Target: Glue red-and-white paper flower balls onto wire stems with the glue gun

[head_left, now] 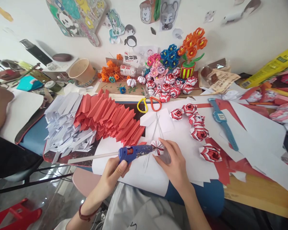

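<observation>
Glue gun (pixel 136 153) in left hand (pixel 116 172), apparently touching paper flower (pixel 158 149)

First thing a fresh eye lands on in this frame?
Probably the blue glue gun in the left hand, its tip at the red-and-white flower the right hand holds. Next, the spread of red paper pieces left of centre, then the orange flowers in a striped pot by the wall.
</observation>
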Available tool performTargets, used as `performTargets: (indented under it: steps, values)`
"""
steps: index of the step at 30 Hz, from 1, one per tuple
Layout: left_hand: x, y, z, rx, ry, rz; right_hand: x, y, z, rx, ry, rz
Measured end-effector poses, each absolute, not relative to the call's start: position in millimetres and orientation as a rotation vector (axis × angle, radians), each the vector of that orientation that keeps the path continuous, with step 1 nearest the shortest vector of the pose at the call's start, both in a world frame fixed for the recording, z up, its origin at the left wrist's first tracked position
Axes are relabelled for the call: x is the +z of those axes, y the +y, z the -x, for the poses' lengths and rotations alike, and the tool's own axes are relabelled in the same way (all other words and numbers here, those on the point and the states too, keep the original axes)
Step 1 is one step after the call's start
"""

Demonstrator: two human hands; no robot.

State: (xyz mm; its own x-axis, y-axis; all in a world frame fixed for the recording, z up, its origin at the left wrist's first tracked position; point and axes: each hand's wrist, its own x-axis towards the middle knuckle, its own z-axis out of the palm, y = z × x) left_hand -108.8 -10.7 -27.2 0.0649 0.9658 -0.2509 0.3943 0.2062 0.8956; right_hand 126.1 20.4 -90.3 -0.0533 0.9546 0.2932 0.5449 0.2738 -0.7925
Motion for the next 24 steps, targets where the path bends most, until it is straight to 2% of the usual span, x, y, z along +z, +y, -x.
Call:
performTargets:
  steps: [8,24]
  values:
    - [-28.5,-10.7,112.8,0.806,1.393,-1.183,-91.9,20.2,-126.3,0.626,-1.712,1.377]
    - [-23.8,-9.2,114.0,0.748,1.405,-1.262,-90.9,20.0,-126.4,0.622,-1.711,1.371]
